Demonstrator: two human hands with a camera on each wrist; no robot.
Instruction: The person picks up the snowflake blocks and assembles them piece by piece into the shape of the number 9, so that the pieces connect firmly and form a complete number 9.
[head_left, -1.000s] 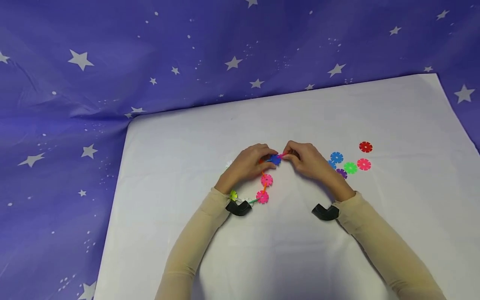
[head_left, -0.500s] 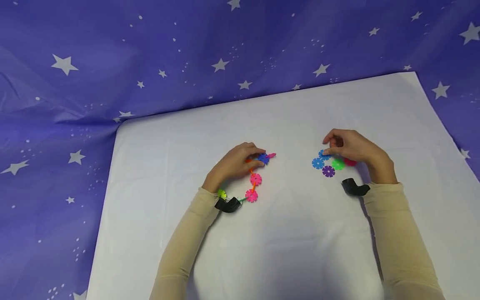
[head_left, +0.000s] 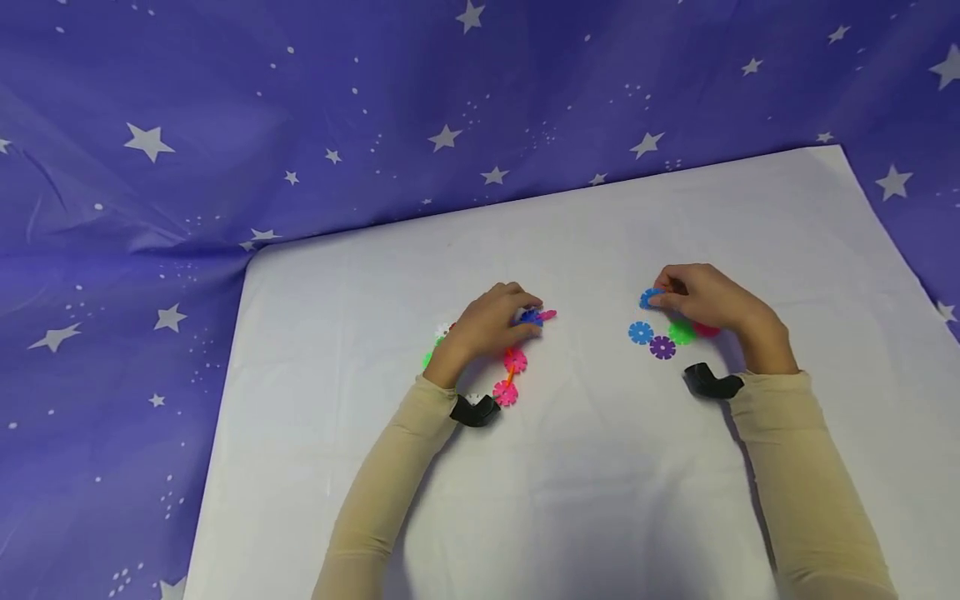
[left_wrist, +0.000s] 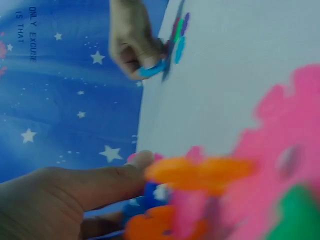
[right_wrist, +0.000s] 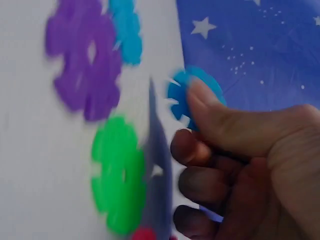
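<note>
My left hand (head_left: 491, 323) grips a dark blue interlocking disc (head_left: 531, 317) between thumb and fingers. A pink disc (head_left: 549, 315) is slotted edge-on into its right side. Other joined discs curve round under the hand, among them a pink disc (head_left: 515, 360) and an orange disc (left_wrist: 200, 172); the hand hides part of this chain. On the right, my right hand (head_left: 712, 298) pinches a light blue disc (right_wrist: 180, 97) between thumb and index finger, held just above the table. Close by lie a green disc (right_wrist: 119, 175) and a purple disc (right_wrist: 87, 55).
Another light blue disc (head_left: 641, 332) lies flat left of the right hand. A pinkish-red disc (head_left: 707, 331) is partly hidden beneath that hand. The white-covered table (head_left: 585, 467) meets a purple star-patterned cloth (head_left: 390, 108) at its back edge.
My right hand has left the pink disc beside the left hand, moved right to the loose discs and picked up a light blue one. The left hand stays with the chain.
</note>
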